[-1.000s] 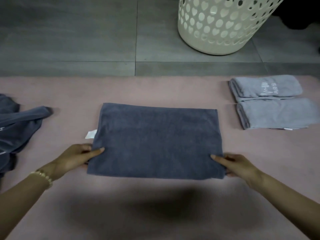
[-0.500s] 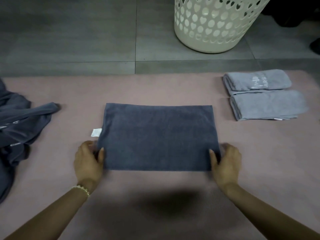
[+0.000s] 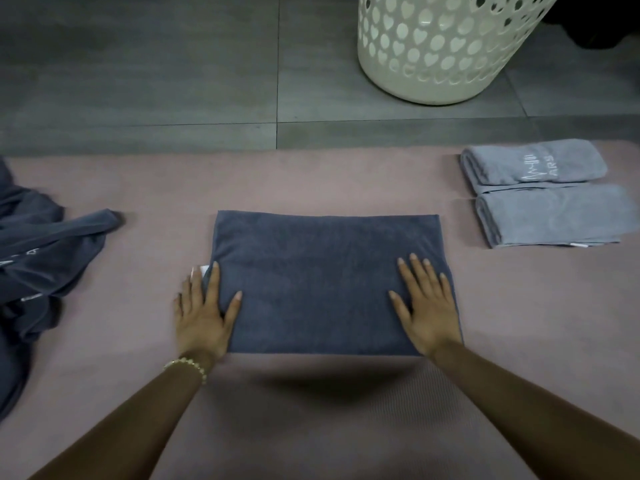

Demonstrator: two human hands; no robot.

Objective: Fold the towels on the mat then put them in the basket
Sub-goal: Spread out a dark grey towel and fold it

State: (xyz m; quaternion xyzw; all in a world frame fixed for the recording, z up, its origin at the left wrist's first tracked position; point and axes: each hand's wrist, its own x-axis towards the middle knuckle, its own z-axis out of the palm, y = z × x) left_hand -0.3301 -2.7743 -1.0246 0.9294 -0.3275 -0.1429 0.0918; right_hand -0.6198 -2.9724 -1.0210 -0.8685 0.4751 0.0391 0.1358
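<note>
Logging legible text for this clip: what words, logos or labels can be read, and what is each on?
"ARS": white stitching beside a zigzag logo on the upper light grey folded towel; it sits sideways, so the reading is tentative.
White lettering on the crumpled dark towels: partly folded under, unreadable.
White tag at the dark folded towel's left edge: too small to read.
Small tag under the lower light grey folded towel: too small to read.

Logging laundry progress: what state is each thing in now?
Dark towel: folded flat on the mat, under both hands.
Left hand: flat, fingers straight, on its left edge.
Right hand: flat on its right side.
Light grey towels: two, folded, side by side.
Dark heap: crumpled, unfolded.
Basket: upright on the floor, contents unseen.
</note>
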